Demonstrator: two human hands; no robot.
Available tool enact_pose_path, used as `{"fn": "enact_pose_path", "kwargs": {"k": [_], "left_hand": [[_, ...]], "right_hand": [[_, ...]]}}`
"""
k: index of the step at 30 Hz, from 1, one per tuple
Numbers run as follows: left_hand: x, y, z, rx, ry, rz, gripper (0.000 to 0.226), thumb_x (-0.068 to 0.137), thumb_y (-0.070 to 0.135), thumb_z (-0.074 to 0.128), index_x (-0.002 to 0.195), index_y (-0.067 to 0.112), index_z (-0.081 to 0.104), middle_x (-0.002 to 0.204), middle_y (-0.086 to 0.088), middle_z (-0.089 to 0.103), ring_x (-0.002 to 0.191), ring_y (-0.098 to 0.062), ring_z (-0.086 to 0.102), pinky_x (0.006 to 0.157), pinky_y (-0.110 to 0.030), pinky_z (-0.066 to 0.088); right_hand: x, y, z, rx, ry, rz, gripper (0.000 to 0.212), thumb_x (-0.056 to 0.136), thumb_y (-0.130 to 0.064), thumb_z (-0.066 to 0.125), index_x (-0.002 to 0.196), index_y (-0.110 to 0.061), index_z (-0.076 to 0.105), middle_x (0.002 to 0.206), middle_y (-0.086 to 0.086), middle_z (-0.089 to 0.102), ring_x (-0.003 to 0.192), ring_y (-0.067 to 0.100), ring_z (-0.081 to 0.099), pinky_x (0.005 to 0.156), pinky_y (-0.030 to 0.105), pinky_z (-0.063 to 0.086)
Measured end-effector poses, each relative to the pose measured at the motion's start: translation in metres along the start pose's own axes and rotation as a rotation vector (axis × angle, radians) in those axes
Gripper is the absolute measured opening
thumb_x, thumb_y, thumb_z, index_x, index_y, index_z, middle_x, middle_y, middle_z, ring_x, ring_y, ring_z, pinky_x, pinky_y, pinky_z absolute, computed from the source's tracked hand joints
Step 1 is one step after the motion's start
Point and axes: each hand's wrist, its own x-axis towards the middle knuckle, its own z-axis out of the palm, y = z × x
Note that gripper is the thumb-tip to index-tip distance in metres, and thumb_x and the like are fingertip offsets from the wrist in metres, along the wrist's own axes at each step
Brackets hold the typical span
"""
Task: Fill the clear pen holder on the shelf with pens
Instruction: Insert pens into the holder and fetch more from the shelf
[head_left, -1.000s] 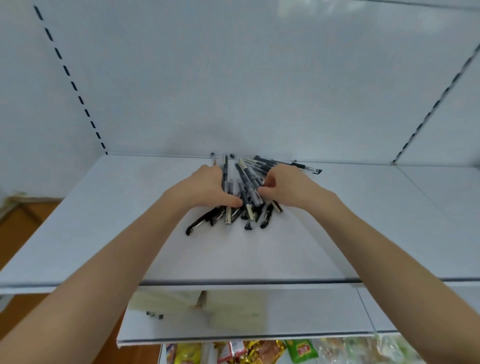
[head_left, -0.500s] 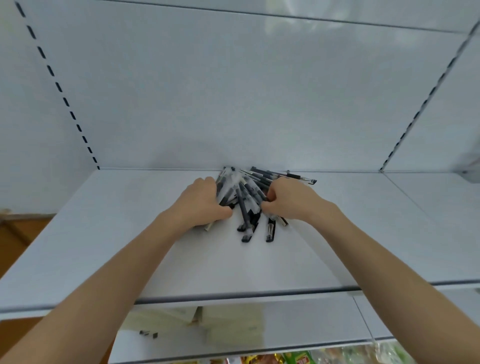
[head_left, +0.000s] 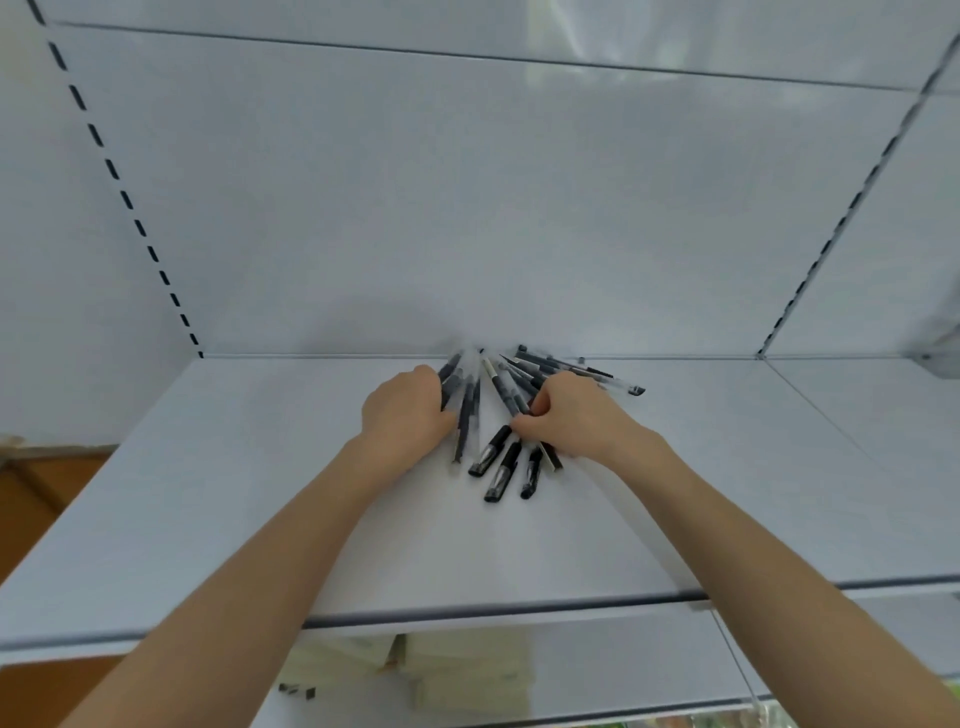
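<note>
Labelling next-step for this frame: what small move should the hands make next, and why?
Probably draw both hands together to bunch the pens into one bundle. The left hand grips some, the right hand pinches others, but they lie fanned out on the shelf. No holder is in view.

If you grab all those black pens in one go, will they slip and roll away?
Probably some will. The pens are thin, round and smooth-looking, so loose ones likely roll on the flat shelf. They lie fanned and crossed, so a bunch may slide apart unless the left hand and right hand squeeze both sides. They look stiff and light.
</note>
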Motion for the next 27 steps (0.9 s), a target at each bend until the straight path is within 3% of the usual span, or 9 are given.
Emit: {"fn": "enact_pose_path", "kwargs": {"k": [4, 7, 11, 15, 20, 23, 27], "left_hand": [[0.001, -0.004, -0.006, 0.021, -0.044, 0.015, 0.024, 0.086, 0.017, 0.052, 0.07, 0.012, 0.034, 0.065, 0.001, 0.038, 0.063, -0.02, 0.043, 0.049, -0.027, 0.028], [-0.001, -0.015, -0.011, -0.132, -0.033, 0.001, 0.021, 0.087, 0.016, 0.052, 0.072, 0.011, 0.038, 0.064, -0.001, 0.044, 0.057, -0.015, 0.044, 0.049, -0.024, 0.031], [-0.011, -0.026, -0.027, -0.833, 0.017, -0.122, 0.005, 0.088, 0.006, 0.053, 0.089, 0.001, 0.051, 0.072, -0.01, 0.057, 0.06, -0.015, 0.061, 0.055, -0.029, 0.054], [-0.032, -0.019, -0.039, -1.305, -0.024, -0.176, 0.007, 0.084, 0.005, 0.062, 0.085, 0.001, 0.057, 0.066, -0.008, 0.056, 0.051, -0.011, 0.059, 0.052, -0.022, 0.055], [-0.06, 0.009, -0.036, -1.438, -0.029, -0.142, 0.008, 0.081, 0.006, 0.066, 0.085, 0.003, 0.06, 0.056, -0.004, 0.058, 0.043, -0.011, 0.053, 0.043, -0.021, 0.045], [-0.074, 0.032, -0.026, -1.4, -0.033, -0.09, 0.007, 0.08, 0.007, 0.066, 0.083, 0.004, 0.061, 0.061, -0.006, 0.057, 0.048, -0.015, 0.053, 0.042, -0.023, 0.045], [-0.092, 0.066, -0.015, -1.504, -0.134, -0.09, 0.009, 0.082, 0.006, 0.064, 0.089, 0.009, 0.059, 0.069, -0.005, 0.068, 0.061, -0.014, 0.068, 0.048, -0.024, 0.051]], "right_hand": [[-0.002, 0.004, -0.002, 0.004, 0.014, 0.019, 0.046, 0.077, -0.016, 0.059, 0.047, -0.017, 0.024, 0.043, 0.001, 0.024, 0.041, 0.017, 0.026, 0.054, 0.028, 0.028], [-0.003, 0.006, 0.0, 0.047, 0.042, 0.012, 0.046, 0.077, -0.014, 0.058, 0.046, -0.016, 0.024, 0.043, 0.001, 0.022, 0.04, 0.016, 0.024, 0.051, 0.026, 0.026], [-0.009, 0.002, -0.002, 0.204, 0.239, -0.038, 0.026, 0.084, -0.021, 0.057, 0.062, -0.01, 0.05, 0.052, 0.0, 0.041, 0.046, 0.01, 0.034, 0.048, 0.02, 0.029], [-0.023, -0.014, -0.01, 0.687, 0.306, -0.028, 0.013, 0.088, -0.021, 0.057, 0.087, -0.008, 0.058, 0.065, 0.0, 0.06, 0.051, 0.004, 0.052, 0.049, 0.015, 0.041], [-0.049, -0.026, -0.012, 1.129, 0.255, -0.017, 0.008, 0.092, -0.017, 0.052, 0.088, -0.012, 0.057, 0.072, -0.002, 0.072, 0.073, 0.015, 0.058, 0.058, 0.02, 0.047], [-0.066, -0.021, -0.016, 1.244, 0.313, -0.001, 0.011, 0.093, -0.016, 0.047, 0.089, -0.013, 0.057, 0.078, -0.001, 0.072, 0.072, 0.013, 0.057, 0.056, 0.019, 0.045], [-0.09, -0.001, -0.024, 1.291, 0.431, 0.036, 0.013, 0.094, -0.015, 0.045, 0.088, -0.015, 0.057, 0.078, -0.003, 0.073, 0.072, 0.01, 0.061, 0.056, 0.019, 0.046]]}}
